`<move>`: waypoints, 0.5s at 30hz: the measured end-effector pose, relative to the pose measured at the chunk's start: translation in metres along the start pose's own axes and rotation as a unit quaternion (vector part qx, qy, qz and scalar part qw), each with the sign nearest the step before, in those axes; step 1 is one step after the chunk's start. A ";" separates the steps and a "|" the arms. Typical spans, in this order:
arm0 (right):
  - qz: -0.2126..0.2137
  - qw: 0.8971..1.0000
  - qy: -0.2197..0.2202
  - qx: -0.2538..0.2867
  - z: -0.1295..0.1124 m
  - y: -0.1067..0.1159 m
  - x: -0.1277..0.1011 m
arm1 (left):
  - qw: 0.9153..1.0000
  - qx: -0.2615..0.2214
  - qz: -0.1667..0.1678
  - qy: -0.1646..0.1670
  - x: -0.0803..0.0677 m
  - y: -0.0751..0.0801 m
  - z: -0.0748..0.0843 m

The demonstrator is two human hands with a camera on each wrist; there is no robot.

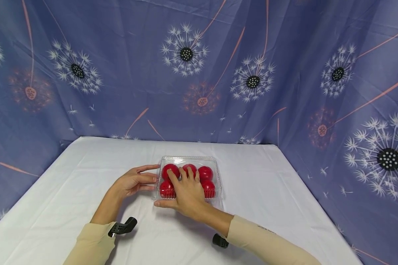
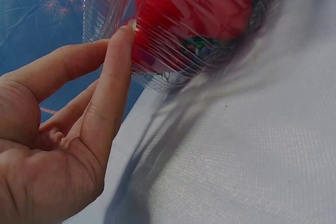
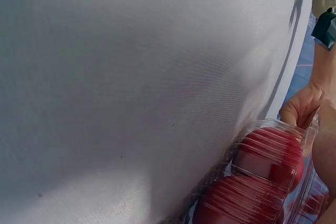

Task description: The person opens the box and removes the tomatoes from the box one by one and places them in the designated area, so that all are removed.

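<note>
A clear plastic clamshell box [image 1: 219,184] lies on the white table, holding several red tomatoes [image 1: 205,173]. A bit of green shows under one tomato [image 2: 194,9] in the left wrist view. My left hand [image 1: 136,181] is at the box's left side, fingers mostly straight and fingertips touching its edge. Spread across the top of the box is my right hand [image 1: 189,195], its fingers over the tomatoes and its thumb reaching left along the near edge. It hides part of the middle tomatoes. In the right wrist view the box's ribbed wall [image 3: 247,198] shows below the hand.
A white cloth [image 1: 268,221] covers the table. Blue curtains with dandelion prints [image 1: 136,73] hang behind it and at both sides. A black wrist device [image 1: 122,227] sits on the left forearm, another black device [image 1: 220,240] under the right.
</note>
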State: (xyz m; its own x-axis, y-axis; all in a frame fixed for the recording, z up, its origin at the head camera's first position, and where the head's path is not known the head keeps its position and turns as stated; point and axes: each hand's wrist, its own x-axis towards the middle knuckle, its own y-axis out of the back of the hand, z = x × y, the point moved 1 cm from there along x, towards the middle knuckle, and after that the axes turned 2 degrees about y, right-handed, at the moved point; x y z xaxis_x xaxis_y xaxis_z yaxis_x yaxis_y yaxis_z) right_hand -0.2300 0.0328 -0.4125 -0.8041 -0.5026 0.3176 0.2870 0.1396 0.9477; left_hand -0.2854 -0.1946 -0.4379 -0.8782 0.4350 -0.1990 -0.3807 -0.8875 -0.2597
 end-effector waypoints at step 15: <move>-0.010 1.000 -0.024 -0.006 -0.003 -0.004 -0.003 | 1.000 0.003 0.030 -0.003 0.002 -0.003 0.000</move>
State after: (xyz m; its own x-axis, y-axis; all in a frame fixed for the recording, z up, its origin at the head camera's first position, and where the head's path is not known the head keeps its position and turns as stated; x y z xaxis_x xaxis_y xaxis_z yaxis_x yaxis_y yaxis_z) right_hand -0.2270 0.0315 -0.4173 -0.8339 -0.4636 0.2993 0.2761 0.1192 0.9537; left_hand -0.2865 -0.1910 -0.4374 -0.9008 0.3806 -0.2091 -0.3295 -0.9127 -0.2417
